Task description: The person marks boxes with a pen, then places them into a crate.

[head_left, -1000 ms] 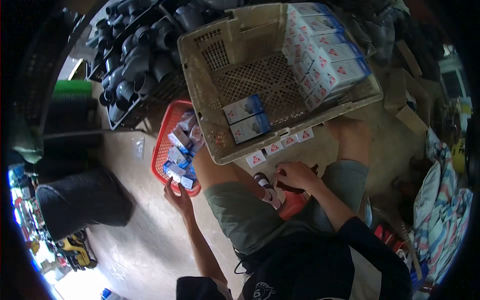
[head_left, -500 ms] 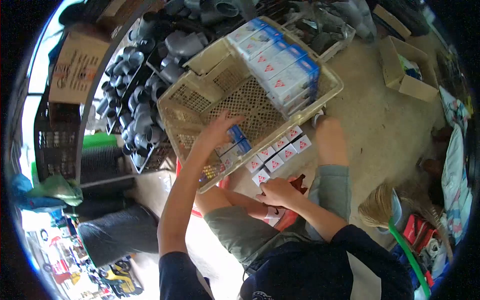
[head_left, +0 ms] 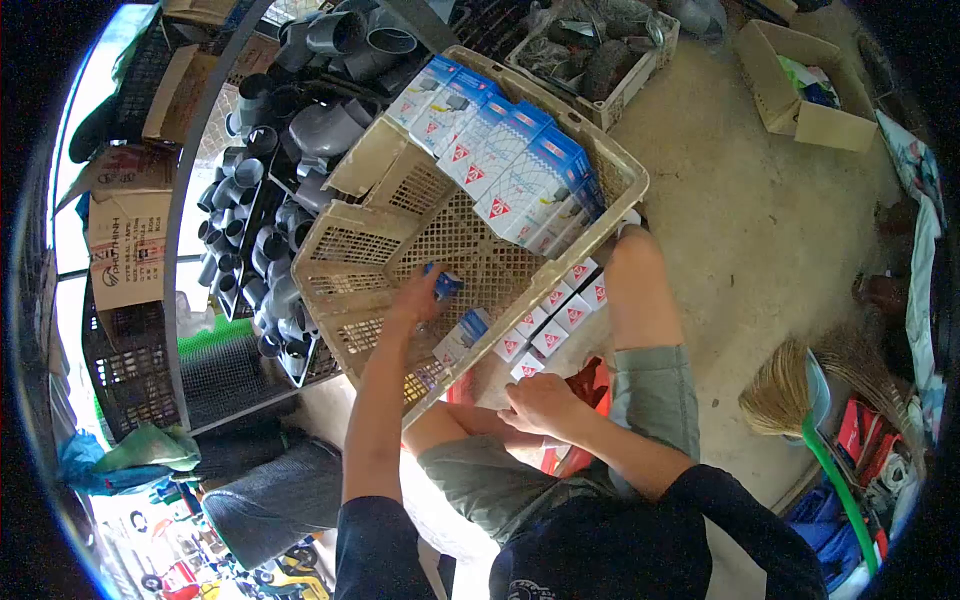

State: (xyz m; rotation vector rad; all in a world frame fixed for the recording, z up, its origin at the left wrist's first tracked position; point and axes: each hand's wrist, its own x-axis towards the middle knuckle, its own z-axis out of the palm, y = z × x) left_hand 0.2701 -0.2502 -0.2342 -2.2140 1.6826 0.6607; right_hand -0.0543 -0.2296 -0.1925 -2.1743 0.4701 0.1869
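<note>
A small blue-and-white box (head_left: 447,284) is gripped in my left hand (head_left: 416,298), inside the left part of the plastic crate (head_left: 628,212). Another blue-and-white box (head_left: 462,338) lies in the crate's near corner, just below that hand. Stacked along the crate's far right side are several larger-looking blue-and-white boxes (head_left: 520,180). My right hand (head_left: 548,405) is closed, its fingers curled in front of my legs; whether anything is inside them is hidden. Close to it, outside the crate, two rows of white boxes with red triangle marks (head_left: 550,339) stand on the floor side.
Grey pipe fittings (head_left: 265,215) fill racks on the left. Behind the crate sits a bin of bagged parts (head_left: 640,65). An opened cardboard box (head_left: 835,125) stands far right. A broom (head_left: 780,390) and a green-handled dustpan (head_left: 840,490) lie to the right.
My left hand has moved away from the near-corner boxes with one blue-and-white box in it; one remains there. My right hand has shifted slightly, still curled. The view has turned a little.
</note>
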